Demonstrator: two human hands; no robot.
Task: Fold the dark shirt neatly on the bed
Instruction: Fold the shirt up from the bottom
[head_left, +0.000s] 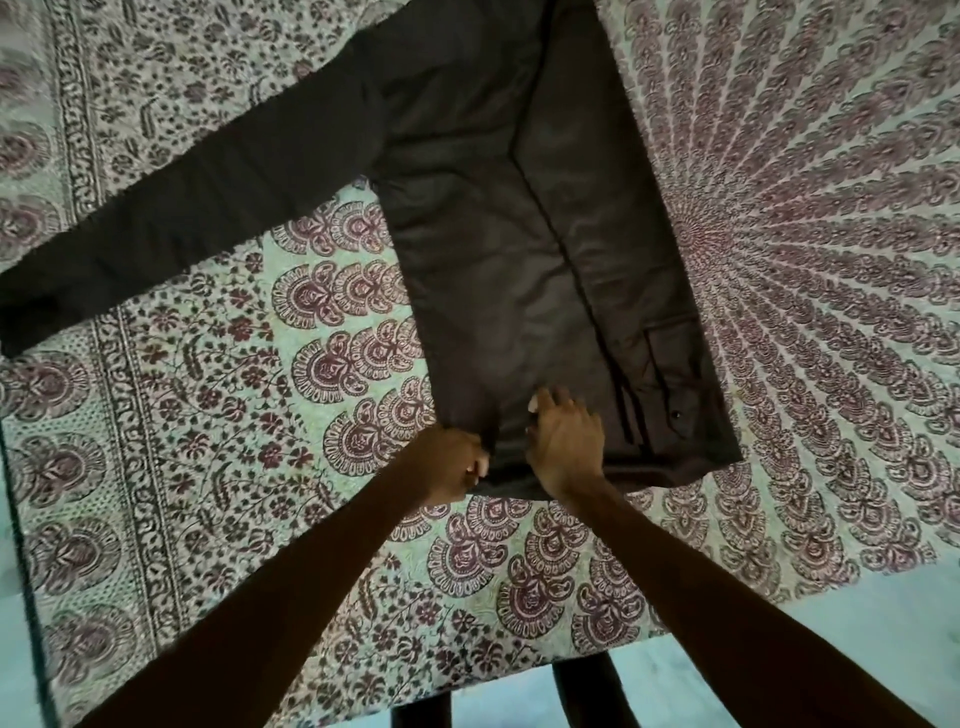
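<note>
Left hand (457, 465) pinched the shirt (467, 234) hem, right hand (563, 441) pressed open-fingered beside it. 1 sleeve (171, 218) lay unfolded, so folding that side in looked next.

Shows a dark shirt (483, 260), long-sleeved and of smooth brown-grey cloth, spread flat on the bed (218, 395). Lies lengthwise, hem at the near end, upper part running out of view at the far edge. Has its right side folded in over the body, leaving a straight right edge, with that sleeve laid down the body and a buttoned cuff near the hem. Stretches the other sleeve out flat to the left, slanting nearer. Rests on a bed top printed maroon on pale green.
</note>
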